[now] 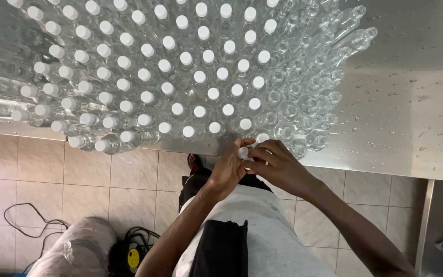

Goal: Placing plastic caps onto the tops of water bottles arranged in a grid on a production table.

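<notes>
Head view, looking straight down over a steel table (411, 102) crowded with clear plastic bottles (144, 77). Standing packed in rows across the left and middle of the table, reaching to its near edge. Most wearing white caps (200, 77); a band of uncapped bottles (303, 97) along the right side of the group, mouths open. Bare steel toward the right edge, speckled with water droplets (385, 138).

Meeting at the near edge of the table, both hands working on one bottle at the front of the group. Left hand (227, 172) coming up from below, grip curling around a small white cap (243, 152), thumb and fingers pinching it. Right hand (275, 165) reaching in from the right, grip closing on the same cap and bottle neck, fingertips touching the left hand's. Bottle body under the cap mostly hiding behind the fingers.

Below the table edge, showing beige floor tiles (88, 179), a grey shirt with a dark apron (221, 251), a shoe toe (195, 163), a black cable (32, 220) looping at lower left, and a plastic-wrapped bundle (75, 249) beside it.
</notes>
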